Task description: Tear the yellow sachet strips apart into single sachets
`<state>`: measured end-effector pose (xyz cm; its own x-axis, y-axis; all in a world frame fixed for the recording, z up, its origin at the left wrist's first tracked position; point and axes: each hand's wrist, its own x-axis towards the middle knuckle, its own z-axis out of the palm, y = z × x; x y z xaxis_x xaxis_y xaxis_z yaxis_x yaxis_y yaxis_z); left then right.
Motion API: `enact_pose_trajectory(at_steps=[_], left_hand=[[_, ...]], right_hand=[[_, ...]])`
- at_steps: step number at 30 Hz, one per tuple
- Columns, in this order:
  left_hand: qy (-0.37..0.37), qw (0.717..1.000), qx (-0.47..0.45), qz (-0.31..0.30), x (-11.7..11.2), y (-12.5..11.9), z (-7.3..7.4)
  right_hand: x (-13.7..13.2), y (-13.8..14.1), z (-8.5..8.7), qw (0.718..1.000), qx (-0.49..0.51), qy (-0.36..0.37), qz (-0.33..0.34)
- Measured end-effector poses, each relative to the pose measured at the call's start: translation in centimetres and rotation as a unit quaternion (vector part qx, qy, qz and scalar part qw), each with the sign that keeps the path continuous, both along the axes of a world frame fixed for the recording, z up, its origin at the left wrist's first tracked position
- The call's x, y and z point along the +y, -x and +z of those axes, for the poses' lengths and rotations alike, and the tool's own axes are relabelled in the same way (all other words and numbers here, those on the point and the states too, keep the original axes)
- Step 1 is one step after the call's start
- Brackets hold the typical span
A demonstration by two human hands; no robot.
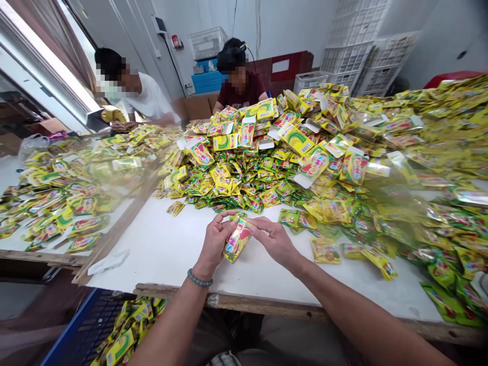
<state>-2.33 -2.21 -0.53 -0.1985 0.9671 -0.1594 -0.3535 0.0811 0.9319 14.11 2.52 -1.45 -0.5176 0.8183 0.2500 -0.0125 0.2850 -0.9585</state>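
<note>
A small yellow printed box (237,241) is tilted just above the white table. My left hand (216,238) grips its left side, thumb on the printed face. The fingers of my right hand (272,240) are pinched at the box's upper right end. A bit of green packet (239,216) shows at that end between my fingertips; how far it is in the box is hidden. Beyond my hands is a big heap of yellow-green sachets (263,175), topped with yellow boxes, some with white flaps up, such as one box (295,138).
More sachets (86,206) lie on a table at left, past a wooden strip (114,229). A blue crate (72,330) with packets stands below the table edge. White paper (109,262) lies at left. Two people sit across; white crates (348,56) are stacked behind.
</note>
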Motion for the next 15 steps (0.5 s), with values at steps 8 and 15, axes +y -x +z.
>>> enact_pose_trajectory(at_steps=[8,15], left_hand=[[0.016,1.000,0.003,-0.008,-0.1,-0.3,0.0],[0.084,0.925,0.359,-0.093,-4.5,6.9,4.8]], right_hand=[[-0.9,0.5,0.5,0.986,-0.068,-0.145,-0.035],[1.3,-1.4,0.6,0.930,-0.285,-0.181,-0.147]])
